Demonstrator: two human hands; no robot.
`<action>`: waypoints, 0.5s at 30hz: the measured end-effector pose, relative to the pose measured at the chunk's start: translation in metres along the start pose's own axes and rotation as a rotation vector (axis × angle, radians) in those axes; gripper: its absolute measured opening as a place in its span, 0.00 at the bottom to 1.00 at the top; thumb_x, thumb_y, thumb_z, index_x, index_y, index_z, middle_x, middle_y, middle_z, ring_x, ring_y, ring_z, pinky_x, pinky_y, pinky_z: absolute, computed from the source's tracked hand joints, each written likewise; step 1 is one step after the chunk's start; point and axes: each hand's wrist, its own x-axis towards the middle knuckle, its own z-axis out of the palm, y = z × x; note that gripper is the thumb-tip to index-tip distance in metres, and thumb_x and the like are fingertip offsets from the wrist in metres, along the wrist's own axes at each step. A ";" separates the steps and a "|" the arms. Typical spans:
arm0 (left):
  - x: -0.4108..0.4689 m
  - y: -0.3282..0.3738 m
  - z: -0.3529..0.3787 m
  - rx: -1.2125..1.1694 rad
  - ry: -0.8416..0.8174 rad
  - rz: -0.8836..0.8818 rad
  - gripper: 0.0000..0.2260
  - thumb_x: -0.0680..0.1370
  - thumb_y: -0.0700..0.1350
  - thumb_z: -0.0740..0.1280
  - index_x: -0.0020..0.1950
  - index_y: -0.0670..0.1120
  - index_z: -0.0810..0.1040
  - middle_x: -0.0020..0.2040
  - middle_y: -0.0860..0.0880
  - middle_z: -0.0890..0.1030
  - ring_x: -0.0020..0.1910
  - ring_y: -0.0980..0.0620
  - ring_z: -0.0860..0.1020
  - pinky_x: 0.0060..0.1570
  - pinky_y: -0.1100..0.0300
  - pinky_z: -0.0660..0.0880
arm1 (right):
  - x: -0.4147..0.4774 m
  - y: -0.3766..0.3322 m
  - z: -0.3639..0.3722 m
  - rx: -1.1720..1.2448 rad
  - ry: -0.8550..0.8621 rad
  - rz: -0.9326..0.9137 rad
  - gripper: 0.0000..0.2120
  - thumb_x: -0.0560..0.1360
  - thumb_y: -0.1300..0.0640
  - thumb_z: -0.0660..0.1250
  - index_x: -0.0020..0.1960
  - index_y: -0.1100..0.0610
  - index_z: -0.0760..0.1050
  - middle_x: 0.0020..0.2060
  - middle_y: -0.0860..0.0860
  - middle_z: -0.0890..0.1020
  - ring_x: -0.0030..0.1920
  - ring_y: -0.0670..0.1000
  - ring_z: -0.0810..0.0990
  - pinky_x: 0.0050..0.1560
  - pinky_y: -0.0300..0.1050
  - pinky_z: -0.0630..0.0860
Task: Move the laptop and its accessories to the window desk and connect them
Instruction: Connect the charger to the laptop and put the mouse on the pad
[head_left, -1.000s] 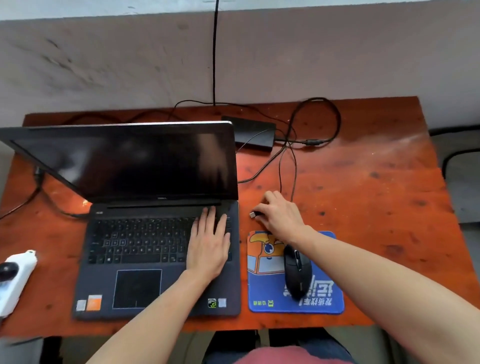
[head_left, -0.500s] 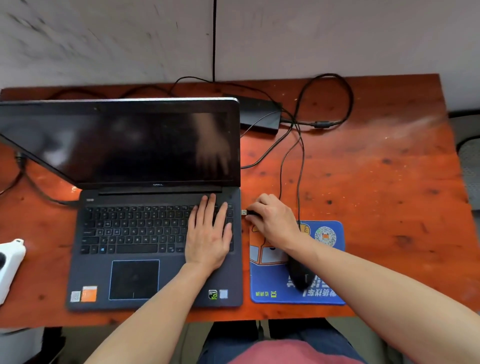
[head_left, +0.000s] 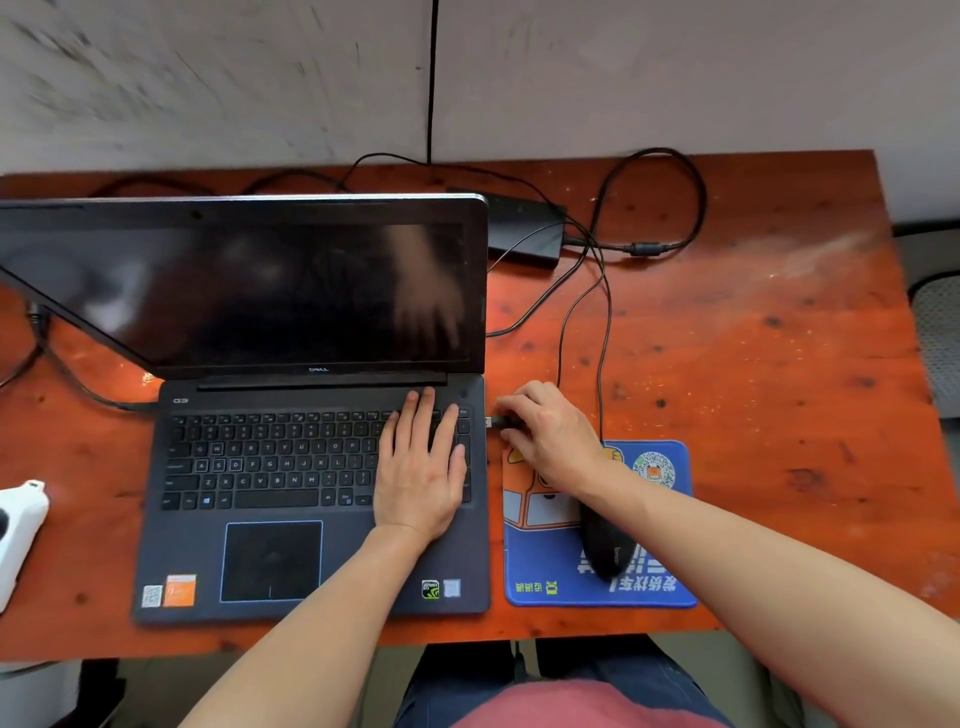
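1. An open laptop with a dark screen sits on the left half of a reddish wooden desk; a black mouse lies on a blue mouse pad just to its right
2. The left hand lies flat on the right side of the keyboard, fingers straight and pointing far, holding nothing; it seems to steady the laptop
3. The right hand is curled, its fingertips pinching a USB plug; a thin cable loops away toward the far side and appears to lead back to the mouse
4. The plug's long axis runs left to right, its metal tip pointing left at the laptop's right edge, level with the top key row; the tip is just beside that edge, and whether it has entered a port cannot be told
5. The coming move looks like a short straight push to the left by the right hand, the nearer one; a tilted plug could miss the port
6. A black power adapter lies far, behind the screen's right corner
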 end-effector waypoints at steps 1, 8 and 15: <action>0.000 0.000 0.000 -0.002 0.004 0.002 0.21 0.79 0.50 0.55 0.69 0.44 0.72 0.72 0.40 0.68 0.73 0.41 0.65 0.70 0.45 0.59 | -0.002 0.003 -0.001 -0.011 0.024 0.026 0.14 0.74 0.56 0.71 0.59 0.57 0.79 0.50 0.52 0.78 0.53 0.54 0.75 0.43 0.51 0.77; 0.000 -0.001 0.002 -0.011 0.020 0.006 0.21 0.79 0.50 0.55 0.69 0.44 0.72 0.72 0.40 0.68 0.72 0.41 0.65 0.70 0.45 0.59 | -0.001 0.005 -0.002 -0.070 0.042 -0.002 0.09 0.74 0.58 0.71 0.53 0.59 0.82 0.47 0.53 0.80 0.50 0.56 0.76 0.37 0.54 0.77; -0.001 -0.004 0.006 -0.026 0.027 0.012 0.21 0.79 0.50 0.55 0.69 0.44 0.72 0.72 0.40 0.68 0.72 0.41 0.65 0.70 0.45 0.60 | 0.001 0.001 -0.001 -0.127 0.019 -0.064 0.09 0.75 0.58 0.69 0.53 0.60 0.82 0.45 0.54 0.80 0.48 0.57 0.76 0.36 0.52 0.77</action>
